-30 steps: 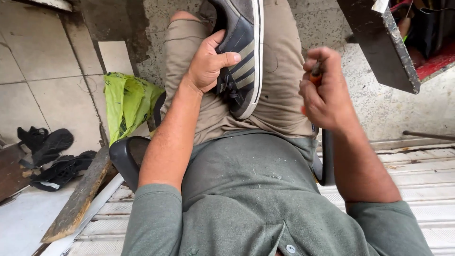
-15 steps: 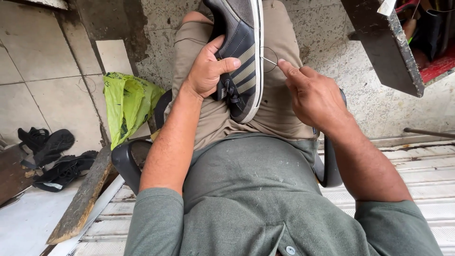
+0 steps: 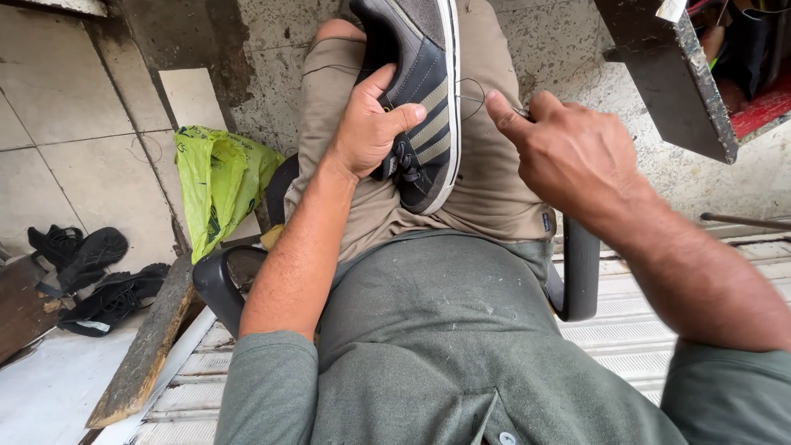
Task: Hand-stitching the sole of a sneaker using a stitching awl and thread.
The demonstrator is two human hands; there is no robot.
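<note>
A dark sneaker (image 3: 424, 99) with tan side stripes and a white sole edge rests on my lap, toe pointing away. My left hand (image 3: 371, 128) grips it across the laces and side, thumb on the stripes. My right hand (image 3: 568, 148) is just right of the shoe, index finger stretched toward the sole, pinching a thin needle (image 3: 521, 111). A fine thread (image 3: 471, 92) loops from the sole edge to that hand.
I sit in a black-armed chair (image 3: 218, 284). A green plastic bag (image 3: 218, 185) lies at the left, black sandals (image 3: 82, 272) on the tiled floor beyond, a wooden plank (image 3: 144, 354) beside them. A dark box (image 3: 684, 74) with tools stands upper right.
My right hand came down from a raised fist to the shoe's sole edge, then moved slightly right with the thread. The left hand kept its hold on the sneaker.
</note>
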